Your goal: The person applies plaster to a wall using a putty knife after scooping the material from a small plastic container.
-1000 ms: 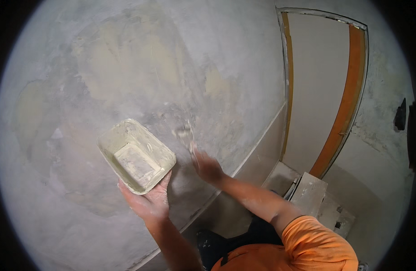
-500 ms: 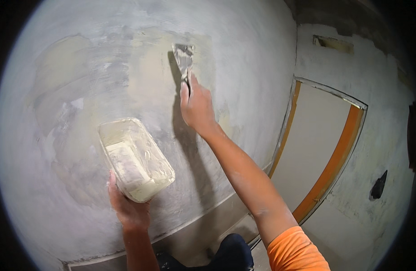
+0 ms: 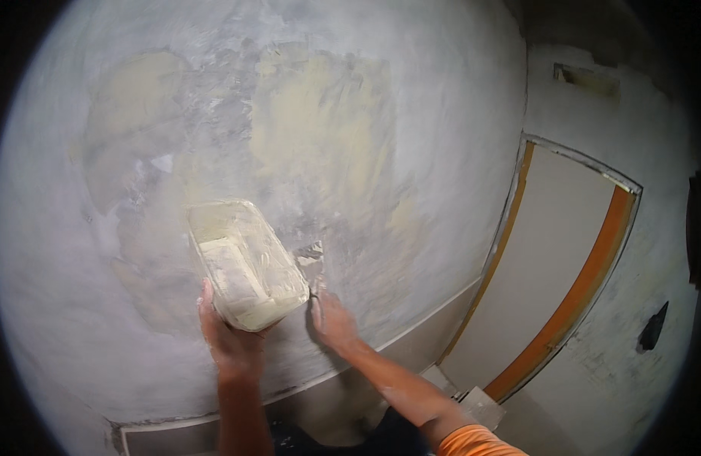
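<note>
Left grip: left hand (image 3: pixel 230 340) closed from below around the near end of a rectangular whitish tub (image 3: pixel 245 262), held up before the wall
Tub contents: pale putty smeared over the inside, a thicker lump along the bottom
Right grip: right hand (image 3: pixel 333 322) closed on the handle of a putty knife (image 3: pixel 314 266), blade flat on the wall just right of the tub
Wall (image 3: pixel 350 137): grey plaster with pale yellowish patches
Right side: door (image 3: pixel 548 281) with orange frame
</note>
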Demonstrator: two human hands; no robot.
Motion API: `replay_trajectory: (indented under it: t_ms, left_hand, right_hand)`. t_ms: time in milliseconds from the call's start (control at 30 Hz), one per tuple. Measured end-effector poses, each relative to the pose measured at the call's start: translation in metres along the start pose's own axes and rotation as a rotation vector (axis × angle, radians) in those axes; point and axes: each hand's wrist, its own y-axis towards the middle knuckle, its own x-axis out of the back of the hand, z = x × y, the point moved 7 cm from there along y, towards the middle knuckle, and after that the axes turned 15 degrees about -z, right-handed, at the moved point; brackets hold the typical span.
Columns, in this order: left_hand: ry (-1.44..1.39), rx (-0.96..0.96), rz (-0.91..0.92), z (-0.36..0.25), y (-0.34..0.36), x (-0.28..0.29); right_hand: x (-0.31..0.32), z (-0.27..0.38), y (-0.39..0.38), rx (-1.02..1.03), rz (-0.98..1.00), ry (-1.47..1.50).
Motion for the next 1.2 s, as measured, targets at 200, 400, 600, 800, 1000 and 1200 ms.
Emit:
replay_trajectory:
  t_ms: [200,400,600,800,1000,1200]
  left_hand:
    - [0.092,-0.112,-0.063,-0.008,-0.007,-0.002]
    - [-0.312,0.129,-0.033,-0.001,-0.002,-0.006]
    - [-0.309,0.152,-0.051,-0.005,-0.005,-0.009]
    - [-0.238,0.159,-0.037,-0.004,-0.002,-0.002]
    - [-0.347,0.202,-0.044,0.000,-0.002,-0.004]
    - [-0.340,0.160,-0.113,-0.001,-0.004,-0.013]
  right_hand:
    - [0.066,0.004,0.125,-0.107,-0.252,0.132]
    - [0.083,0.008,0.219,-0.103,-0.360,0.098]
    - [0.015,-0.003,0.089,-0.176,-0.112,0.018]
    - [0.005,0.002,-0.017,-0.357,0.079,0.182]
    - [0.057,0.024,0.164,-0.209,-0.317,0.165]
    - [0.032,0.039,0.163,-0.210,-0.173,0.049]
